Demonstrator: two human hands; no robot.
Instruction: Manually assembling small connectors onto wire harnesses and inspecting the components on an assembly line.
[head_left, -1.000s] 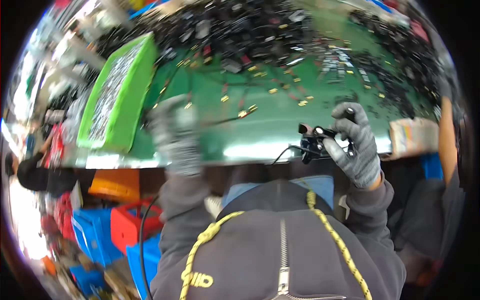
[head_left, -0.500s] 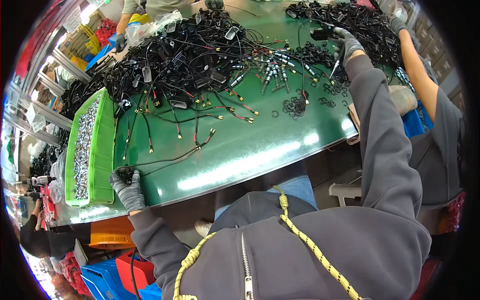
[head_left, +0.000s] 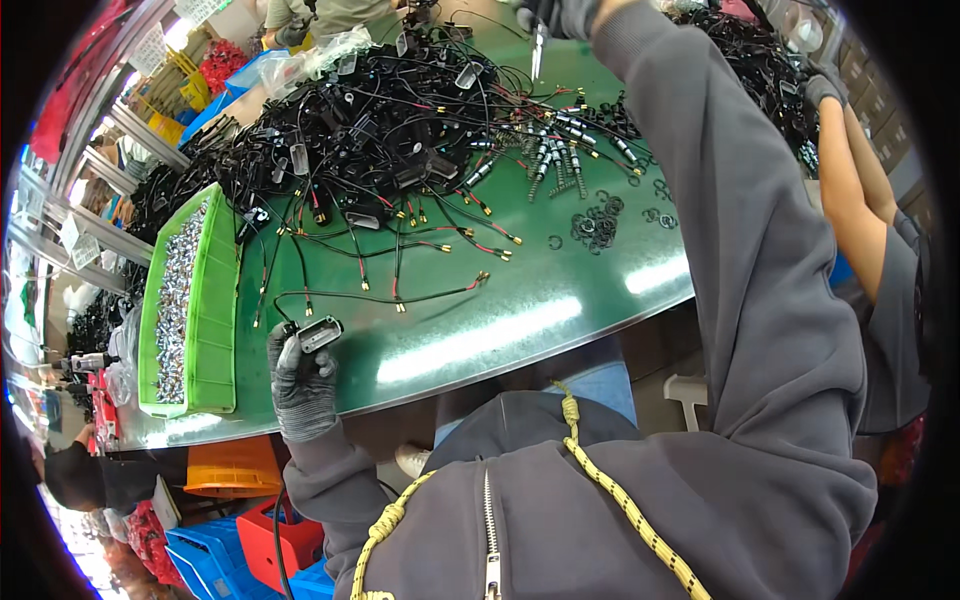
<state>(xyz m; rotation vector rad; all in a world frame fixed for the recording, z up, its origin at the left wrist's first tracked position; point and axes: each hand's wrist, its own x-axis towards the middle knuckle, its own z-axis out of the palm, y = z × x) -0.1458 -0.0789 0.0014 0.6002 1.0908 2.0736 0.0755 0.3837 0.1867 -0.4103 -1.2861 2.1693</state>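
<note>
My gloved left hand (head_left: 305,385) is closed around a small black rectangular housing (head_left: 321,334) near the table's front edge. The housing's hollow side faces up, and a black cable (head_left: 385,299) runs from it to red-and-black leads with gold connectors. At the top edge of the picture my gloved right hand (head_left: 572,14) is closed on a slim, pointed metal tool (head_left: 540,52), tip down. Something black shows at these fingers, cut off by the picture's edge. Loose black C-shaped clips (head_left: 597,224) and metal plungers with springs (head_left: 555,158) lie on the green table (head_left: 470,335).
A big heap of black cabled housings (head_left: 370,120) covers the table's far left. Left of my hand stands a green bin (head_left: 222,330) of small metal parts. Another heap (head_left: 735,65) lies at right, beside a co-worker's gloved hand (head_left: 826,85). Another person stands across the table.
My left hand has moved right and turned, bringing the housing's hollow side into view. My right hand has swung left and farther away, to the picture's top edge, with the tool.
</note>
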